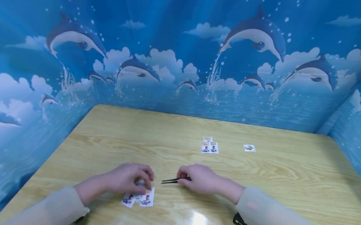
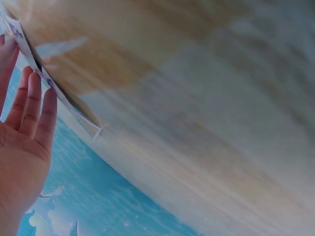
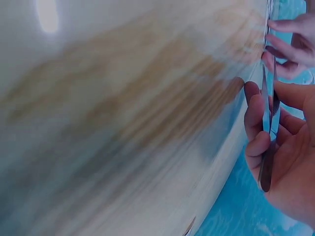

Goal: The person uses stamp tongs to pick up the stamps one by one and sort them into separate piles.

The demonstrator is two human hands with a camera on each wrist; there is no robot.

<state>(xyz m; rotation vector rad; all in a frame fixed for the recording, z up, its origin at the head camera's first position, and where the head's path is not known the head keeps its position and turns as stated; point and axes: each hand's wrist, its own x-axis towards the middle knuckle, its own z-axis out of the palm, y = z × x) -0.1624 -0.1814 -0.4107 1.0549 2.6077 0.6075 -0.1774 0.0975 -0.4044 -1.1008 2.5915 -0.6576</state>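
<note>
Several small printed cards (image 1: 147, 198) lie near the table's front, overlapping. My left hand (image 1: 130, 178) is over their far edge, fingers loosely bent. In the left wrist view the fingers of the left hand (image 2: 30, 123) are nearly straight, with tips at the cards (image 2: 74, 110); whether any card is pinched is hidden. Just to the right, my right hand (image 1: 199, 178) holds black tweezers (image 1: 170, 181), tips pointing left toward the cards. The right wrist view shows the right hand (image 3: 290, 147) with its fingers around the tweezers (image 3: 267, 167), whose two arms stand apart.
Farther back on the wooden table (image 1: 129, 128) lies a small group of printed cards (image 1: 210, 147), with a single card (image 1: 250, 148) to its right. A blue dolphin-print curtain (image 1: 177, 42) stands behind the table and at both sides.
</note>
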